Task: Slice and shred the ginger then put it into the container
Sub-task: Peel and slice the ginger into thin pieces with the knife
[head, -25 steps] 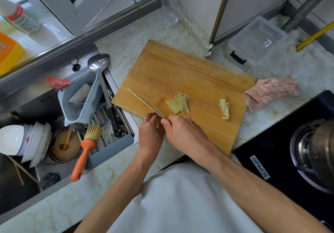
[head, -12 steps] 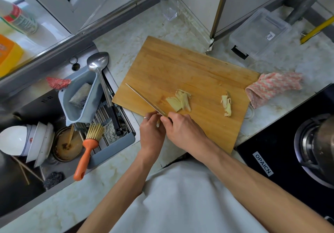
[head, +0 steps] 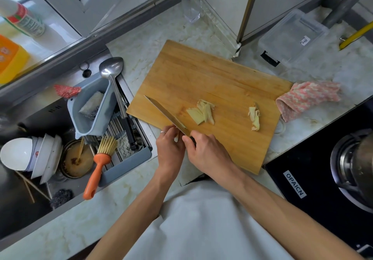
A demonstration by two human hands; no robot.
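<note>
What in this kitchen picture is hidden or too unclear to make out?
Head view, the only one:
- Knife handle: covered by the right hand.
- The small pale piece between the hands: mostly hidden by the left hand; probably ginger, not certain.
- Container: clear plastic, so whether anything is inside is hard to tell.
- Pot on the stove: cut off by the right edge.
- Bowl of brown liquid in the sink: contents unclear.

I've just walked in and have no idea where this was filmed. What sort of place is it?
Most likely a home kitchen: a sink full of used bowls, a wooden cutting board with sliced ginger, and a gas stove beside it.
</note>
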